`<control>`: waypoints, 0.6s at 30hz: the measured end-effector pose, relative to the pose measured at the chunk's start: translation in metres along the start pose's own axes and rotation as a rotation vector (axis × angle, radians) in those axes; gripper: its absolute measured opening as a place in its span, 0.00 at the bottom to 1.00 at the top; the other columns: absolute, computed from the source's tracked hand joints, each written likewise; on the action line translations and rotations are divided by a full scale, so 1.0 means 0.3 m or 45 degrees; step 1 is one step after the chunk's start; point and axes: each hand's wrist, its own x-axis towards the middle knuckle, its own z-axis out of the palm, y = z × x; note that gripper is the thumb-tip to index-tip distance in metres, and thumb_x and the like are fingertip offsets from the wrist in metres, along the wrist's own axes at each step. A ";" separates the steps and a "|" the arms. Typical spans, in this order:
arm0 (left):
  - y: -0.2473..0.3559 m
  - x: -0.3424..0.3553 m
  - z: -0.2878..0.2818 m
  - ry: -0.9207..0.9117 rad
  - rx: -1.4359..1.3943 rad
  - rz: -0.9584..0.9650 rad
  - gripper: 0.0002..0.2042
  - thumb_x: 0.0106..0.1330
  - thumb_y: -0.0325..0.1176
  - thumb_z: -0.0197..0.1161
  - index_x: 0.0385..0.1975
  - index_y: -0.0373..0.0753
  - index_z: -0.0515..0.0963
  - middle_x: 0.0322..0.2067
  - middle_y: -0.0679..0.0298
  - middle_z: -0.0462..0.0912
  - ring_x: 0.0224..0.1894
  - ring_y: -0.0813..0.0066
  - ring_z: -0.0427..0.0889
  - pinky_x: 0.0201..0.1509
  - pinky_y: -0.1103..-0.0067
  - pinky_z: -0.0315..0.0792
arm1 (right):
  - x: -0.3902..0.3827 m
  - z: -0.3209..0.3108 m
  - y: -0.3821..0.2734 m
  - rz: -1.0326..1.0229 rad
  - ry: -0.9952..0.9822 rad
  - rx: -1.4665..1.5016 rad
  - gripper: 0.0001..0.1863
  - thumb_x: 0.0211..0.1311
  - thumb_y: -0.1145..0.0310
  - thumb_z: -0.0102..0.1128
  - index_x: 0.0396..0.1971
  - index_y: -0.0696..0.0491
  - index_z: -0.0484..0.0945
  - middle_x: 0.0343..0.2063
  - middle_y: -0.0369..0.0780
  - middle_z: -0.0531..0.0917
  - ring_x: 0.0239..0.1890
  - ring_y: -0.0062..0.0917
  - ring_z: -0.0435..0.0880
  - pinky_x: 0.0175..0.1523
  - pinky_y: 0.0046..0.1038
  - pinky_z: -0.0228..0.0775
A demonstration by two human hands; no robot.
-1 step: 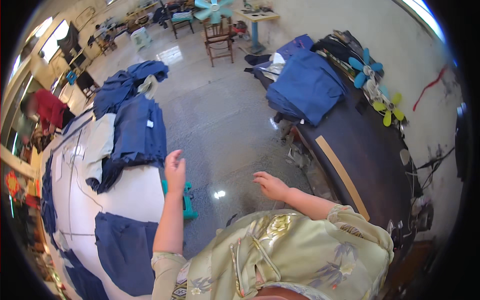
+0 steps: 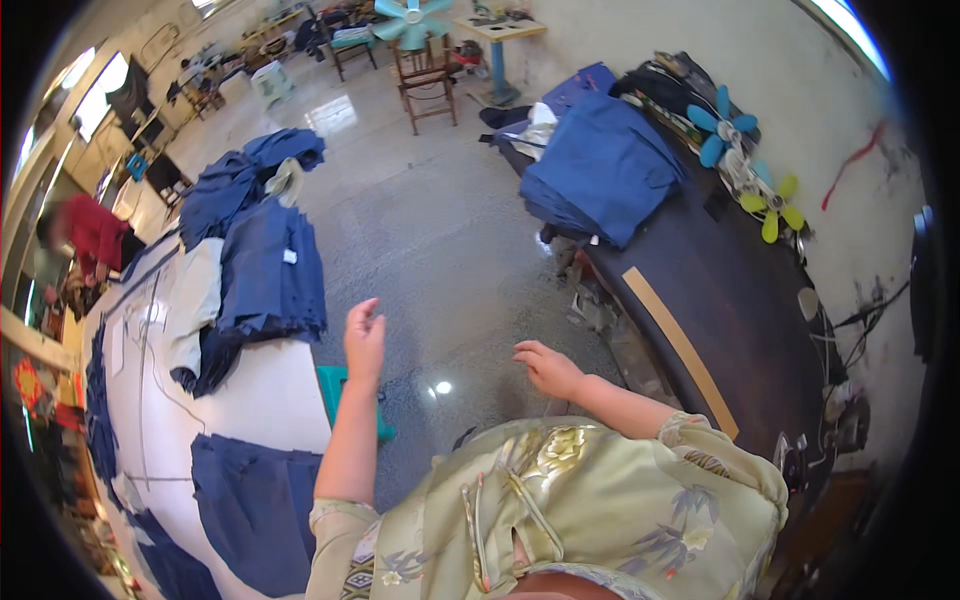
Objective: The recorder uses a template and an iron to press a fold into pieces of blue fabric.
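Note:
My left hand hangs in the air, fingers loosely apart and empty, beside the white table with stacked navy cloth pieces, a pale grey cloth and a flat navy piece. My right hand is raised over the floor, empty, fingers stretched out, left of the dark padded table. On that table lie a folded blue cloth pile and a long tan strip.
A teal stool stands by the left table. A person in red works at the far left. Wooden chairs, a pedestal table and fans are further back and along the right wall. Grey floor runs between the tables.
The view has shifted slightly. My left hand sits a little further right in the picture, and my right hand has barely moved.

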 end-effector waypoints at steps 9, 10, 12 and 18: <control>0.204 -0.050 1.076 -0.712 -0.257 -0.265 0.14 0.65 0.29 0.60 0.50 0.34 0.78 0.45 0.64 0.81 0.48 0.76 0.78 0.55 0.79 0.70 | -0.416 -0.347 0.435 0.621 0.366 0.157 0.12 0.61 0.74 0.54 0.45 0.53 0.78 0.44 0.44 0.81 0.44 0.39 0.82 0.48 0.35 0.75; 0.206 -0.058 1.136 -0.822 -0.237 -0.319 0.14 0.65 0.28 0.60 0.49 0.34 0.78 0.43 0.64 0.82 0.47 0.77 0.78 0.54 0.80 0.71 | -0.453 -0.357 0.489 0.768 0.360 0.253 0.12 0.62 0.74 0.55 0.45 0.54 0.78 0.43 0.44 0.81 0.44 0.36 0.83 0.48 0.34 0.75; 0.187 -0.059 1.212 -0.884 -0.199 -0.358 0.13 0.65 0.29 0.60 0.48 0.34 0.78 0.42 0.65 0.82 0.45 0.78 0.78 0.52 0.80 0.71 | -0.478 -0.356 0.619 0.910 0.454 0.712 0.14 0.63 0.74 0.55 0.49 0.59 0.76 0.44 0.43 0.82 0.42 0.26 0.83 0.44 0.28 0.75; 0.049 0.077 1.331 -0.951 -0.231 -0.705 0.12 0.67 0.30 0.60 0.47 0.36 0.77 0.42 0.64 0.83 0.42 0.78 0.80 0.44 0.81 0.74 | -0.291 -0.500 0.805 0.982 0.796 1.250 0.23 0.66 0.71 0.57 0.59 0.60 0.68 0.49 0.41 0.80 0.48 0.23 0.80 0.47 0.22 0.72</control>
